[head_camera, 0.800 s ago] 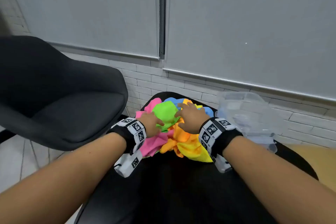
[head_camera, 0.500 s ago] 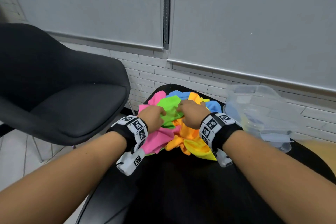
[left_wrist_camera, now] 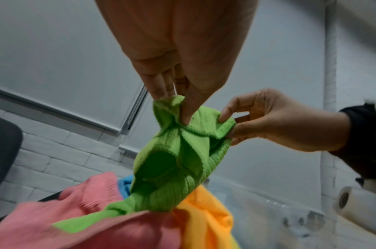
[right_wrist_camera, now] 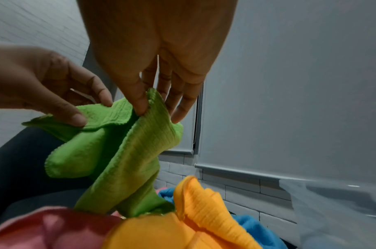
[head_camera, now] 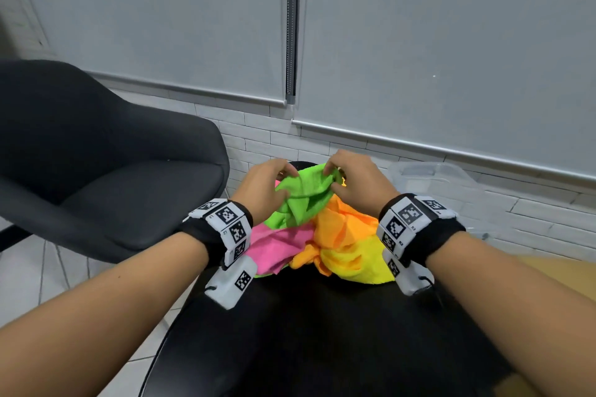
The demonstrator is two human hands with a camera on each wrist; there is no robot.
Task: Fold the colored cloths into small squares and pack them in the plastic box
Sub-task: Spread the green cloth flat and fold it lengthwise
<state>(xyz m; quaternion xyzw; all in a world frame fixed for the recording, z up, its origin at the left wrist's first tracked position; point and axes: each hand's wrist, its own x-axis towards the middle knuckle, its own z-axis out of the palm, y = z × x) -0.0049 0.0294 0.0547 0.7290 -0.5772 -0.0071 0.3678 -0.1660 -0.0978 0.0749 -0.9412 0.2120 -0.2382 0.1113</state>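
Over my black table (head_camera: pixel 322 332), my left hand (head_camera: pixel 261 190) and right hand (head_camera: pixel 358 184) each pinch the green cloth's (head_camera: pixel 303 200) top edge (it hangs between them, its tail in the pile).

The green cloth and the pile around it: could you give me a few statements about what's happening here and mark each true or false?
1. Both hands pinch the green cloth. True: left hand, right hand.
2. The green cloth is folded into a neat square. False: it is crumpled.
3. The plastic box holds folded cloths. False: none show inside.
4. The pink cloth lies in the pile on the black surface. True.
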